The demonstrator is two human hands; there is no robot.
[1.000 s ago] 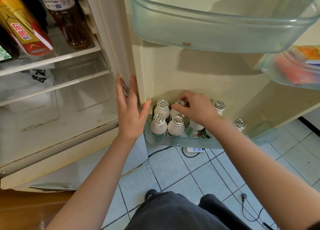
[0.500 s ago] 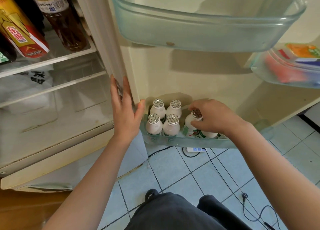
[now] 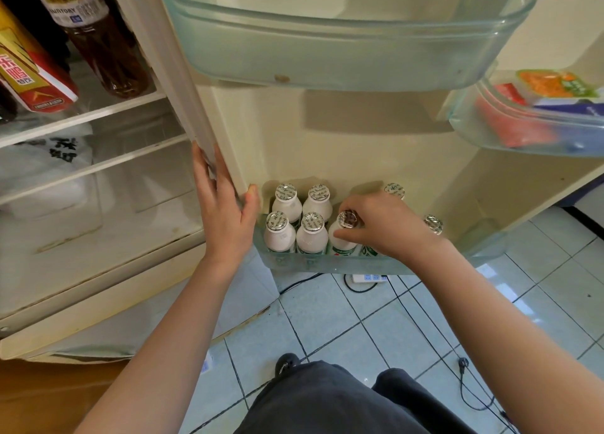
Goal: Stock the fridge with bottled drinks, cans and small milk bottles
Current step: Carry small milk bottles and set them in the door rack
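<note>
A milk bottle (image 3: 341, 239) in the door bin (image 3: 327, 264) is pinched at its cap by the right hand (image 3: 387, 229). At its 9 o'clock, the door edge (image 3: 183, 106) is touched by the straight-fingered left hand (image 3: 225, 219).

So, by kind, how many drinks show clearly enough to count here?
Small milk bottles: 7, one in the right hand
Brown tea bottle: 1
Red and gold drink: 1
Total: 9
Dark bottles at the left edge are too cut off to count.
</note>
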